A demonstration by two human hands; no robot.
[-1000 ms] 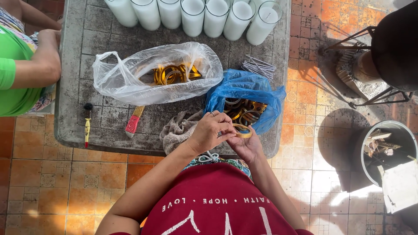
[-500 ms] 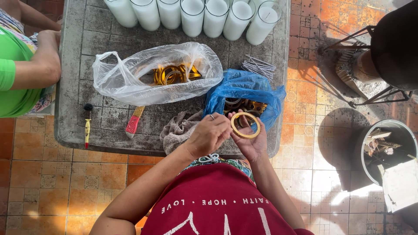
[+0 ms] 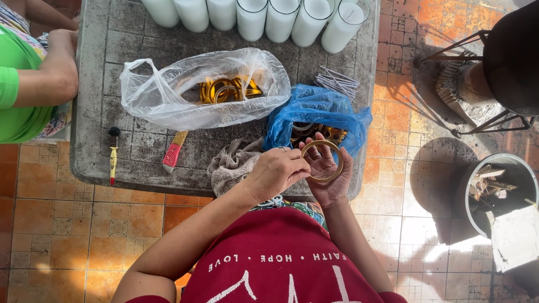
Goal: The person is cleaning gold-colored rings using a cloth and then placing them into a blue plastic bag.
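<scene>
Hands meet just below the middle of the frame, at the near edge of the counter (image 3: 101, 112). The right hand (image 3: 331, 174) lies palm up, fingers spread, with a thin gold ring (image 3: 322, 161) resting flat across the palm, its open face turned up toward the camera; being round, it has no long axis to speak of. The left hand (image 3: 278, 171) comes in from the left, fingertips pinched together on the ring's left rim.

Just above the ring sits a blue bag (image 3: 314, 112) with more gold rings inside, and to its left a clear bag (image 3: 168, 95) holds another pile. A grey rag (image 3: 230, 165) lies beside the left hand. A red-handled tool (image 3: 173, 152) and a small yellow tool (image 3: 113, 160) lie toward the lower left of the counter. White candles in glasses (image 3: 264, 19) line the top edge.

The counter is worn grey stone, standing on orange floor tiles (image 3: 67, 224). Another person's arm (image 3: 48, 78) in a green sleeve rests at the upper left. A bucket (image 3: 477, 191) stands at the right.
</scene>
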